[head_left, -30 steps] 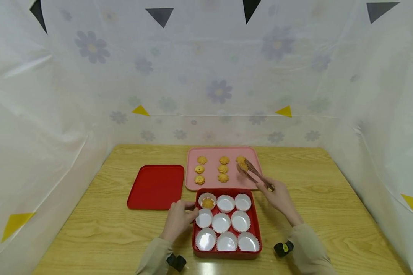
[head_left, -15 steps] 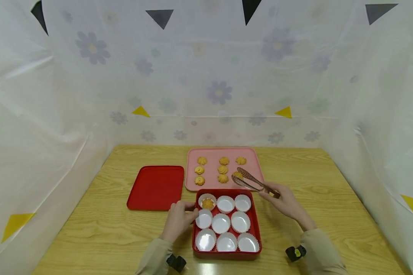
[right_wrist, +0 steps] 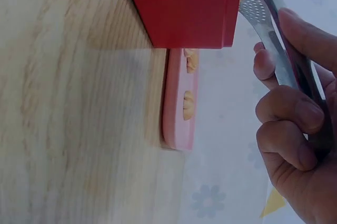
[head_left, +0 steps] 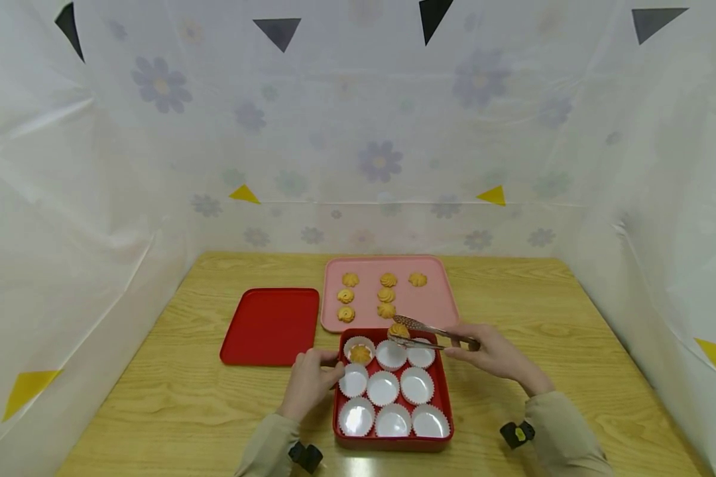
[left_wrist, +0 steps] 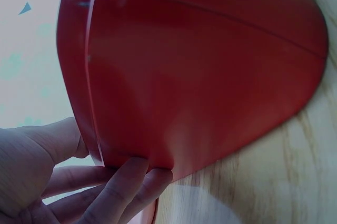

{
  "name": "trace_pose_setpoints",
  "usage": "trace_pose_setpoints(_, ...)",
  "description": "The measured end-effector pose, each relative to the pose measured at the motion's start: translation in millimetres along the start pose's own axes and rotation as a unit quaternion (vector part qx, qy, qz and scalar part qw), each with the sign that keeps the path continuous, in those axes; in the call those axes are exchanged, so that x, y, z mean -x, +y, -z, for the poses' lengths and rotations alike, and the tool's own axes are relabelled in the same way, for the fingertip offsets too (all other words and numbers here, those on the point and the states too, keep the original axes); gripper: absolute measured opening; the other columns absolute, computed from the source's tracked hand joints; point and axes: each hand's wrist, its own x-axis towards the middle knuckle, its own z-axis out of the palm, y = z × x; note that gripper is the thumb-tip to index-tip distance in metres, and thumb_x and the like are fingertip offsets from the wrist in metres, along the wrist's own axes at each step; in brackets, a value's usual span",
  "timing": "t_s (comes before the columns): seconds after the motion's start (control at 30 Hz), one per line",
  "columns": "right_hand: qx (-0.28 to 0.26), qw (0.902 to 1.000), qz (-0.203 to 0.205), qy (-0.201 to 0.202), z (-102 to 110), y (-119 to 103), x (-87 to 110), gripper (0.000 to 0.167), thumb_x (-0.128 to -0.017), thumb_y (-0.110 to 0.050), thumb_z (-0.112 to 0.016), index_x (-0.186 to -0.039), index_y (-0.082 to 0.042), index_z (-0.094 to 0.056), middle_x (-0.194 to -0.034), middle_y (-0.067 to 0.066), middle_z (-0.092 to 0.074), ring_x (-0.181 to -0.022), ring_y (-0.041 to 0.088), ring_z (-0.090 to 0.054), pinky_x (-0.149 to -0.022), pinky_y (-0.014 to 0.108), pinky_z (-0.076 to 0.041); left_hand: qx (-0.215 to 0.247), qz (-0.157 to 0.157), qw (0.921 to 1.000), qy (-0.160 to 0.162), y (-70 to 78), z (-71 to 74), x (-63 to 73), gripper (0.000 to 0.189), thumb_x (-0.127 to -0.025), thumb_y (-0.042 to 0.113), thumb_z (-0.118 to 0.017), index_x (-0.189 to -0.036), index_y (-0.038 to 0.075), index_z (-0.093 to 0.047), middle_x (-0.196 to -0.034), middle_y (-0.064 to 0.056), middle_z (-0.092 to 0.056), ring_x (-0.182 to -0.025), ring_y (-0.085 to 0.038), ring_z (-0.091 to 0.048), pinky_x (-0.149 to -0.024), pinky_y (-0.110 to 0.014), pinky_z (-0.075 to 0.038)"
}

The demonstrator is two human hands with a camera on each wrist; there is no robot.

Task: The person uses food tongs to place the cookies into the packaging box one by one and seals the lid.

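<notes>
A deep, square, glossy red box [head_left: 394,445] was stood on a pale wood-grain table [head_left: 185,404], and nine round white cups with fluted edges [head_left: 384,388] had been set inside it in three rows of three. A golden piped cookie [head_left: 360,355] was held in the cup at the box's far left corner; no cookie was seen in the other cups.

Near that same corner, the box's left wall was pinched by the left hand [head_left: 310,382], the thumb at the rim and the fingertips set against the outside. Slender metal tongs with perforated heads [head_left: 417,324] were gripped in the curled right hand [head_left: 487,351], to the right of the box. A second golden cookie [head_left: 398,330] was caught between the tong heads, above the box's far edge.

Seven more cookies [head_left: 386,295] were laid out on a rounded pink tray [head_left: 426,310] just behind the box, and a flat red square panel [head_left: 271,328] was placed to its left.

The step in hand was judged to be the transfer of the second cookie. For the next move, the tongs would need to be lowered over a vacant cup, perhaps the far middle one [head_left: 391,356], and loosened gently, with the box kept steady.
</notes>
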Motion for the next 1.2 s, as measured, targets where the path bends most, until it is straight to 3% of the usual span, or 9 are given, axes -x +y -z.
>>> trace_pose_setpoints(0.33, 0.044, 0.9967, 0.024, -0.063, 2.9, -14.8, -8.6, 0.034, -0.095, -0.025, -0.069, -0.126, -0.013, -0.069, -0.076, -0.012, -0.050, -0.068, 0.002, -0.043, -0.060, 0.021, -0.039, 0.002, -0.003, 1.0000, 0.000, -0.1, 0.1, 0.2, 0.026, -0.086, 0.011, -0.071, -0.109, 0.000, -0.078, -0.100, -0.012, -0.079, -0.079, -0.015, -0.060, -0.072, -0.029, -0.052)
trace_pose_setpoints(0.7, 0.073, 0.9924, 0.032, -0.094, 0.4, -24.3, -16.7, 0.008, -0.095, -0.023, -0.069, -0.101, -0.019, -0.069, -0.077, -0.011, -0.054, -0.069, 0.000, -0.045, -0.062, 0.020, -0.040, 0.013, -0.004, 0.9999, -0.004, 0.0, 0.2, 0.3, 0.027, -0.086, 0.010, -0.071, -0.110, 0.001, -0.077, -0.101, -0.013, -0.078, -0.076, -0.014, -0.058, -0.069, -0.027, -0.051)
trace_pose_setpoints(1.2, 0.100, 0.9901, 0.013, -0.097, -3.3, -28.1, -20.7, 0.006, -0.093, -0.025, -0.071, -0.091, -0.024, -0.065, -0.077, -0.012, -0.056, -0.070, 0.001, -0.046, -0.063, 0.020, -0.040, 0.007, -0.008, 0.9999, 0.007, -0.3, -0.6, 0.5, 0.026, -0.086, 0.011, -0.071, -0.109, 0.000, -0.078, -0.101, -0.014, -0.079, -0.084, -0.017, -0.065, -0.074, -0.033, -0.055)
